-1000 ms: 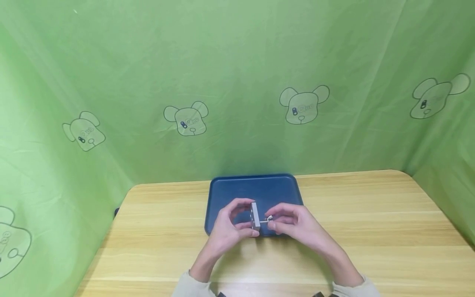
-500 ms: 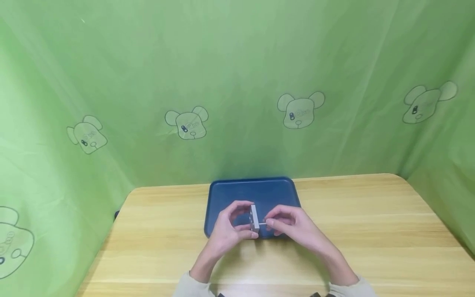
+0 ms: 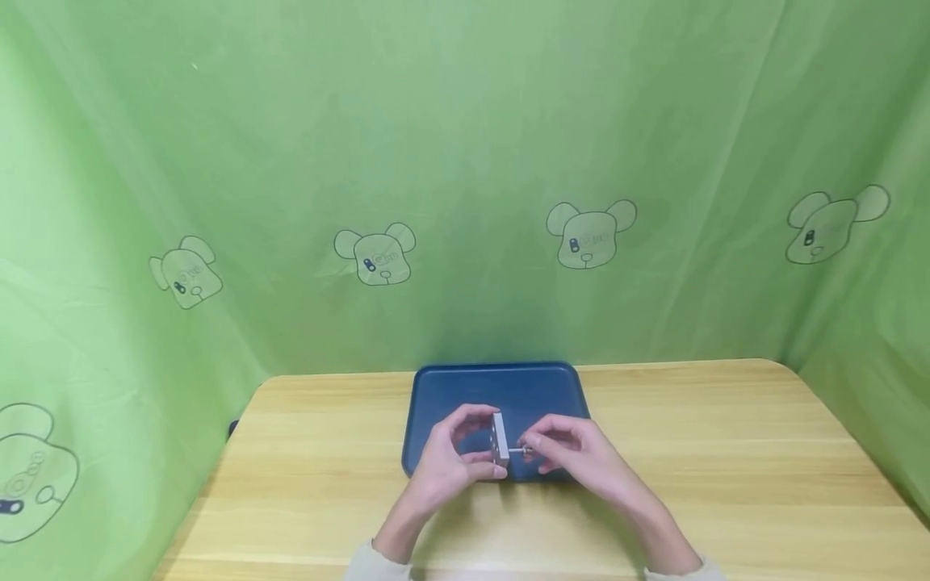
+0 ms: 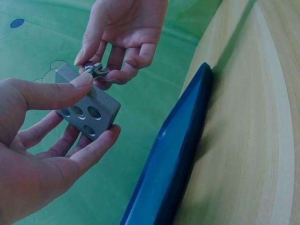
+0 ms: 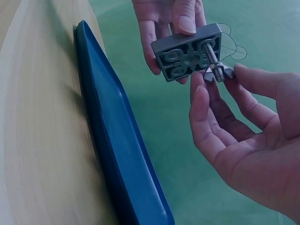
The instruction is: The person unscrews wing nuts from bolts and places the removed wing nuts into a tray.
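My left hand [image 3: 445, 461] holds a grey rectangular metal block [image 4: 99, 108] upright by its edges, thumb on one side and fingers on the other. Round holes show on one face in the left wrist view; the opposite face is ribbed and hollowed in the right wrist view. A threaded bolt [image 5: 210, 52] sticks out from that hollowed face. On the bolt, near its end, sits a silver wing nut [image 5: 219, 72]. With thumb and fingertips, my right hand [image 3: 577, 449] pinches the wing nut's wings. Both hands are raised above a blue tray.
Below the hands, the blue tray [image 3: 465, 379] lies on a light wooden table [image 3: 683, 428] near its far edge. Green cloth [image 3: 465, 161] printed with bear heads hangs behind and at the sides.
My right fingers have shifted around the wing nut, which they covered half a second ago. The block stays in my left hand. The head view has tilted, so everything sits slightly lower.
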Action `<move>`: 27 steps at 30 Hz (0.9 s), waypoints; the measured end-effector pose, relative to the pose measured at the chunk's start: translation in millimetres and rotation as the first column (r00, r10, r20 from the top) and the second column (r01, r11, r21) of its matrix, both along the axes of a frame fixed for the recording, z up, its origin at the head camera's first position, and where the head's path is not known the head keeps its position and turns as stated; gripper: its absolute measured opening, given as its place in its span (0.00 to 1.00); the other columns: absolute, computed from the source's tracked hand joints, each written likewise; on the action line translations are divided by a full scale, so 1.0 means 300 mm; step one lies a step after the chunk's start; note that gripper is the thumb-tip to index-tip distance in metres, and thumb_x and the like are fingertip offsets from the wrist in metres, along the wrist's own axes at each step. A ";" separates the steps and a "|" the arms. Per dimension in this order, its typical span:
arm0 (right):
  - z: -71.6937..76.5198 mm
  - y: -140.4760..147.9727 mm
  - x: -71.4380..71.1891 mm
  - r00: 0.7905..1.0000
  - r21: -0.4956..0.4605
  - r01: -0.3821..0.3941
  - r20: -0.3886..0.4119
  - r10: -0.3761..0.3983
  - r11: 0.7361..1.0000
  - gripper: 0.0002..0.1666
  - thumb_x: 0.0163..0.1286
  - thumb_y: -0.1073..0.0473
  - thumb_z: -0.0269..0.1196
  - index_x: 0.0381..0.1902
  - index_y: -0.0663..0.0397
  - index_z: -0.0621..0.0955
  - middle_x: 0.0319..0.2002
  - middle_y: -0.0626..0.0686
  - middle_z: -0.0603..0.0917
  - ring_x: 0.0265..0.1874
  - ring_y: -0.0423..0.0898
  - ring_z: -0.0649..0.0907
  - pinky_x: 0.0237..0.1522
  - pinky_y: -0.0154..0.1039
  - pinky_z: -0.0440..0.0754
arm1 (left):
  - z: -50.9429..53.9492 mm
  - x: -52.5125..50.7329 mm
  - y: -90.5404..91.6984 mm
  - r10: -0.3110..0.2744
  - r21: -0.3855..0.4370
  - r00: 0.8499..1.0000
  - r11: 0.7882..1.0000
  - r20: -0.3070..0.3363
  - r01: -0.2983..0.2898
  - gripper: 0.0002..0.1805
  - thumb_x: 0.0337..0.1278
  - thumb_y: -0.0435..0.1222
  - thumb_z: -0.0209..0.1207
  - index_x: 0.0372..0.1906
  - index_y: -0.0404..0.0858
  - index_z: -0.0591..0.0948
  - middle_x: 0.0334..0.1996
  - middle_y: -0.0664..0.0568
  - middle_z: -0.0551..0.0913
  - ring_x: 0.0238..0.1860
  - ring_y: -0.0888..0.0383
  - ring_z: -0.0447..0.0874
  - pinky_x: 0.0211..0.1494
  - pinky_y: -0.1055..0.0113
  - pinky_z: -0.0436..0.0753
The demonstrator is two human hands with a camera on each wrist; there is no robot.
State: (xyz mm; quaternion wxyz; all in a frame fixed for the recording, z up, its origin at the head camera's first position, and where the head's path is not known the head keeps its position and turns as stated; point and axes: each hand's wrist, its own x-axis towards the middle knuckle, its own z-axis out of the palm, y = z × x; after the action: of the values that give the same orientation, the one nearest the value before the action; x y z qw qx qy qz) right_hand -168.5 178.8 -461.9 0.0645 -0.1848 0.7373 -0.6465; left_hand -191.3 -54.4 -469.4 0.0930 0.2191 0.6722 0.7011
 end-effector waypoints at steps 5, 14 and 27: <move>0.000 0.003 0.002 1.000 -0.011 -0.010 0.004 0.010 1.000 0.12 0.75 0.62 0.62 0.49 0.67 0.82 0.45 0.68 0.85 0.44 0.56 0.88 0.44 0.50 0.92 | -0.003 0.000 0.001 0.003 -0.004 1.000 1.000 -0.002 -0.003 0.39 0.36 0.15 0.72 0.61 0.39 0.79 0.58 0.43 0.81 0.62 0.44 0.78 0.59 0.56 0.88; 0.001 0.005 0.003 1.000 0.006 -0.005 -0.001 0.005 1.000 0.13 0.77 0.61 0.60 0.47 0.68 0.83 0.46 0.67 0.85 0.44 0.54 0.88 0.43 0.47 0.92 | -0.005 0.001 0.004 0.001 -0.007 1.000 1.000 -0.003 -0.001 0.39 0.36 0.15 0.72 0.61 0.39 0.80 0.58 0.43 0.81 0.62 0.44 0.78 0.59 0.56 0.88; 0.003 0.009 0.006 0.999 -0.030 -0.043 0.027 0.043 0.999 0.15 0.74 0.63 0.63 0.52 0.70 0.80 0.51 0.72 0.81 0.49 0.59 0.87 0.49 0.49 0.91 | -0.003 0.000 0.002 0.003 0.001 1.000 1.000 0.008 -0.003 0.39 0.36 0.14 0.71 0.61 0.39 0.80 0.58 0.43 0.81 0.62 0.45 0.78 0.58 0.56 0.88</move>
State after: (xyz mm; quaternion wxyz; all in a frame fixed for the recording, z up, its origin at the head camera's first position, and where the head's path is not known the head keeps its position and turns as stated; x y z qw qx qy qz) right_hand -166.7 181.5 -461.0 0.0860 -0.1926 0.7227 -0.6582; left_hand -191.2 -53.9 -470.2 0.0946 0.2153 0.6718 0.7025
